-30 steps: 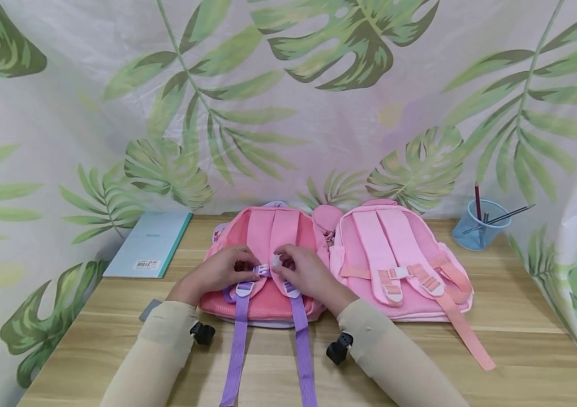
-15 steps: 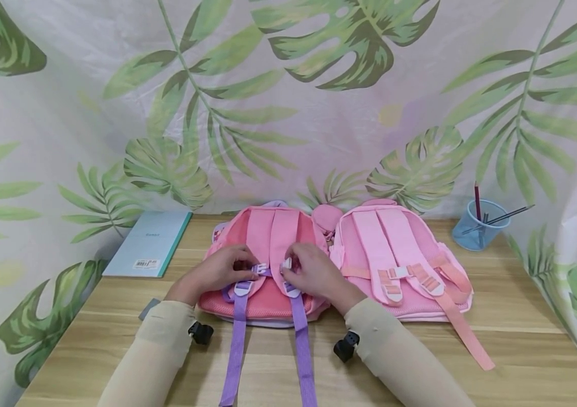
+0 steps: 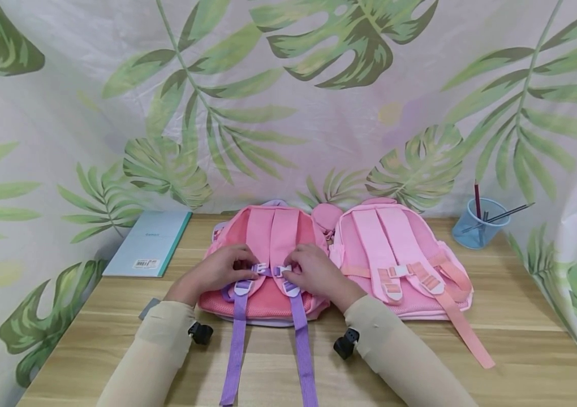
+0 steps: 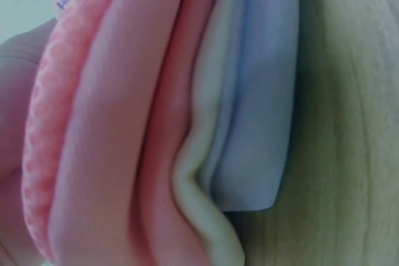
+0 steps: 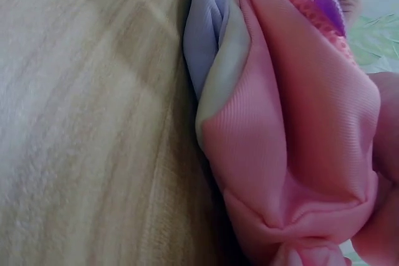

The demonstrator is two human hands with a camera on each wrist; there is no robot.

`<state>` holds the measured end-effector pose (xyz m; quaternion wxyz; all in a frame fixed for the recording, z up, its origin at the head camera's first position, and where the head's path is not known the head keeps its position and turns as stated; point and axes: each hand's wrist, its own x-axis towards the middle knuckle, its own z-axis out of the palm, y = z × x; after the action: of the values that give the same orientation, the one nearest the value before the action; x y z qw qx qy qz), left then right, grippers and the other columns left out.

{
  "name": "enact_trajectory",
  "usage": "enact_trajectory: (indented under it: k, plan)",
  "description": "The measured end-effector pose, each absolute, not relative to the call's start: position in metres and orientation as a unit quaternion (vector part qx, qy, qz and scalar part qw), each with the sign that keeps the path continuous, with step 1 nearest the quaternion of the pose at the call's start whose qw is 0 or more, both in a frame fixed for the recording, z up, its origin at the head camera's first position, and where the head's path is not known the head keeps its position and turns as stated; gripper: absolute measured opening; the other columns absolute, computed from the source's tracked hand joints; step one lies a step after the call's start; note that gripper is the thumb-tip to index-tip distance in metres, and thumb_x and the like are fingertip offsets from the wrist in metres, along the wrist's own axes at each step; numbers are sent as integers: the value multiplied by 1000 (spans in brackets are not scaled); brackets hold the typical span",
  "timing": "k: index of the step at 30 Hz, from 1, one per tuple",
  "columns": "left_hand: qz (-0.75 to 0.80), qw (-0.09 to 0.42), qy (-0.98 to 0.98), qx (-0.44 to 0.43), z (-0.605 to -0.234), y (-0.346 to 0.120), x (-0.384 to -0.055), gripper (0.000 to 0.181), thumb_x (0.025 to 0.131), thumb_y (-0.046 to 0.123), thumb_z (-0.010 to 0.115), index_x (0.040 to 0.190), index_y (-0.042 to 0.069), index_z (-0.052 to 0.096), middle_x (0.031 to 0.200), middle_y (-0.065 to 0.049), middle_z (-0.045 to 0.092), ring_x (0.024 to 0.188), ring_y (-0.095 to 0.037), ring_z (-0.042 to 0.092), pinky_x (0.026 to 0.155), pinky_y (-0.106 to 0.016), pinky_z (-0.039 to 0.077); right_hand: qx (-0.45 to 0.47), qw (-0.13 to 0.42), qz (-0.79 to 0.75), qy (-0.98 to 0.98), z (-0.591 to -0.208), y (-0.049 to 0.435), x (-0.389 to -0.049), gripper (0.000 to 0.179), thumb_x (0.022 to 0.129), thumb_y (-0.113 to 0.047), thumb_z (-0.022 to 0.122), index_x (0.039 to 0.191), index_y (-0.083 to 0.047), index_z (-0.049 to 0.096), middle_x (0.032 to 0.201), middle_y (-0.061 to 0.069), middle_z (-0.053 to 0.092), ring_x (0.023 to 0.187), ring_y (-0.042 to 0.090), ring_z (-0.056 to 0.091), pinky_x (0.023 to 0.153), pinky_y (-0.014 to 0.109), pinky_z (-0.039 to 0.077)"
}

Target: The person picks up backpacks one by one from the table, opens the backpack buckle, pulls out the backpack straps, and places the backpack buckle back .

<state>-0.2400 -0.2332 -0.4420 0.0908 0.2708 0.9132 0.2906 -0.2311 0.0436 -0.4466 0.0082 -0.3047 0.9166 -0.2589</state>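
A coral-pink backpack (image 3: 284, 219) lies on the table, its back panel and shoulder straps upward. My left hand (image 3: 221, 267) pinches a white buckle half (image 3: 260, 268) on a purple strap over the backpack. Opposite it, my right hand (image 3: 315, 272) pinches the other white buckle half (image 3: 284, 271). A small gap separates the two halves. Two purple webbing straps (image 3: 298, 339) hang from the shoulder straps toward the near edge. Both wrist views mostly show the backpack's pink side (image 4: 106, 123) and its lilac front layer (image 5: 202, 35); the buckle halves are hidden there.
To the right lies a lighter pink backpack (image 3: 360, 237), its white chest buckle (image 3: 398, 272) fastened. A blue notebook (image 3: 148, 240) is at the back left, with a small grey object (image 3: 149, 308) near the left forearm. A blue mesh cup (image 3: 478, 232) with pencils stands at the back right.
My right hand has shifted slightly right, and its buckle half now sits lower and shows its purple webbing. The left hand has barely moved.
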Motion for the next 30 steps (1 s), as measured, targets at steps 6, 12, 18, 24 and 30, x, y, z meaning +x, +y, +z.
enact_trajectory:
  k: [6, 12, 18, 24, 30]
  plan:
    - [285, 87, 915, 272, -440, -232, -239, 16, 98, 28, 82, 113, 22, 81, 111, 7, 70, 100, -10, 62, 93, -31, 55, -309, 8, -250, 917, -445, 45, -230, 22, 100, -26, 77, 114, -9, 78, 109, 6, 68, 108, 24, 58, 104, 43, 48]
    - [280, 83, 917, 272, -432, -230, -237, 16, 99, 23, 81, 115, 18, 80, 111, 5, 69, 101, -11, 62, 94, -34, 56, -316, -1, -258, 913, -442, 44, -229, 21, 99, -25, 78, 114, -9, 76, 112, 7, 69, 112, 27, 59, 105, 47, 47]
    - [267, 73, 922, 271, -423, -230, -235, 18, 100, 21, 80, 117, 18, 79, 115, 4, 69, 105, -13, 63, 100, -40, 57, -308, 12, -254, 917, -437, 40, -228, 25, 100, -29, 77, 119, -11, 76, 120, 7, 71, 122, 30, 58, 108, 52, 41]
    - [256, 55, 923, 282, -416, -231, -236, 18, 99, 19, 80, 116, 17, 78, 114, 3, 70, 106, -15, 63, 99, -42, 58, -310, 26, -255, 915, -432, 33, -230, 29, 101, -31, 76, 122, -12, 76, 120, 6, 72, 121, 30, 59, 107, 51, 40]
    - [253, 42, 924, 285, -408, -230, -235, 16, 100, 18, 79, 115, 14, 77, 115, 0, 70, 106, -18, 63, 100, -46, 58, -319, 34, -267, 908, -434, 24, -235, 31, 101, -32, 75, 122, -9, 76, 123, 8, 72, 124, 31, 60, 111, 52, 41]
